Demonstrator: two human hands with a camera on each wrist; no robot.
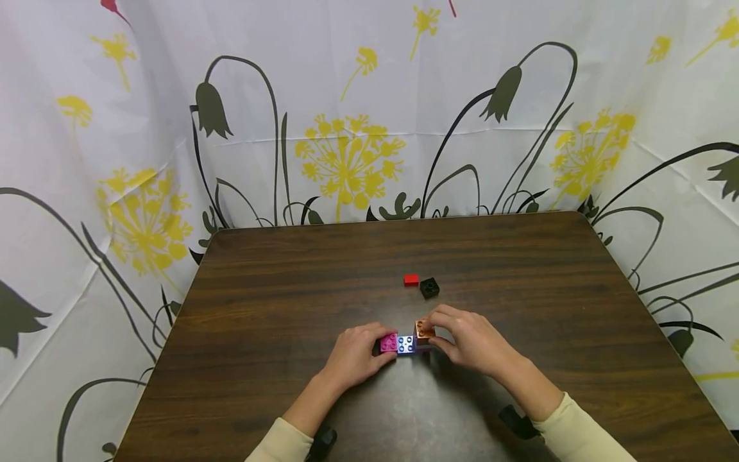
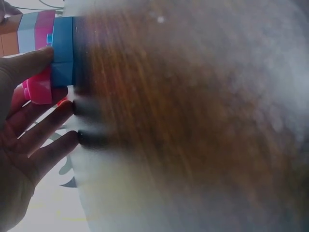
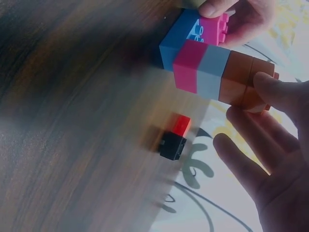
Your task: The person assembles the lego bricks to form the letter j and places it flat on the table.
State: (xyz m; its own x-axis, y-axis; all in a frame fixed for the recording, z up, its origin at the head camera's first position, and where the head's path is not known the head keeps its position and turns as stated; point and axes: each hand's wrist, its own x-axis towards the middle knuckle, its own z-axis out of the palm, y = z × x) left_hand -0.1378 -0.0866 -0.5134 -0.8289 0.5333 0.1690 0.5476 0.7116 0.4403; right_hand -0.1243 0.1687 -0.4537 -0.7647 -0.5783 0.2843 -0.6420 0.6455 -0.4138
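A blue building brick point(image 1: 407, 344) lies studs up on the table, with a pink brick point(image 1: 389, 342) on its left end. My left hand point(image 1: 356, 351) pinches that pink brick between thumb and fingers. On the blue brick's right end stands a column: a pink brick point(image 3: 188, 65) at the bottom, then a light grey-blue brick point(image 3: 212, 72), then two brown bricks point(image 3: 236, 77). My right hand point(image 1: 470, 337) grips the uppermost brown brick with thumb and fingertips. In the left wrist view the blue brick point(image 2: 63, 50) sits flat against the tabletop.
A small red brick point(image 1: 411, 280) and a black brick point(image 1: 430, 288) lie side by side on the brown wooden table point(image 1: 288, 276), beyond the hands. A white curtain point(image 1: 369, 83) with flower prints hangs behind the table's far edge.
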